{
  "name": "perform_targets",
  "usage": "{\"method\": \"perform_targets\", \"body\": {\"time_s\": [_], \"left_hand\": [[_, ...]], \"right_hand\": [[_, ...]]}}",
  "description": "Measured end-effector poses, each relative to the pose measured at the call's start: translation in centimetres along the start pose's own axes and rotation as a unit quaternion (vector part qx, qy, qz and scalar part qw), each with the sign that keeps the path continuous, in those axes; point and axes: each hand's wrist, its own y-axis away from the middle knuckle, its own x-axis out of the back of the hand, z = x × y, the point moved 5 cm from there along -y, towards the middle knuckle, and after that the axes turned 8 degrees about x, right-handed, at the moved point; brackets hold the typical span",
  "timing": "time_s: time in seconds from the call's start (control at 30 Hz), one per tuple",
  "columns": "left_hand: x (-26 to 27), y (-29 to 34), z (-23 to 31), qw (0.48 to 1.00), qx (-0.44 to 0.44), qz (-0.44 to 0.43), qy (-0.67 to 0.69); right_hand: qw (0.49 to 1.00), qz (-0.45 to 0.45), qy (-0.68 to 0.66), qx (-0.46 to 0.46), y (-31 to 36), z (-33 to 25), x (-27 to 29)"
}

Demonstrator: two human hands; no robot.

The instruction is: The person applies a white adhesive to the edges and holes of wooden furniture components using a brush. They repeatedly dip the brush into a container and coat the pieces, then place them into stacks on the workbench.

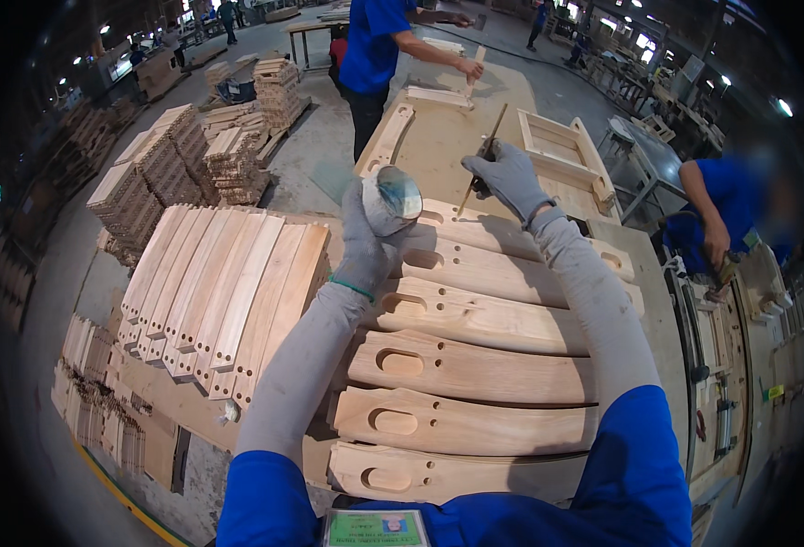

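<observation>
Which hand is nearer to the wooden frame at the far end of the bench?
Right. The right hand, holding a thin stick, is just left of the wooden frame; the left hand, gripping a small tin, sits farther left.

Head view — steeply down, close over workbench

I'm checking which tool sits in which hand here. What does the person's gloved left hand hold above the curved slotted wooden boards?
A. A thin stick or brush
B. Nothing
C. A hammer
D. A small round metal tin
D: the grey-gloved left hand grips a small round metal tin with its open top tilted, while the thin stick is in the gloved right hand, over the curved slotted wooden boards.
</observation>
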Motion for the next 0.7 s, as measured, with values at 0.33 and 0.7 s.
{"method": "perform_targets", "body": {"time_s": [0.33,0.7], "left_hand": [[0.2,0.7,0.0,1.000,-0.018,-0.022,-0.011],[0.4,0.2,-0.1,1.000,-0.016,0.004,0.008]], "right_hand": [[0.999,0.004,0.042,0.020,-1.3,1.7,-0.7],[0.998,-0.029,0.058,0.019,-2.1,1.7,-1.9]]}}
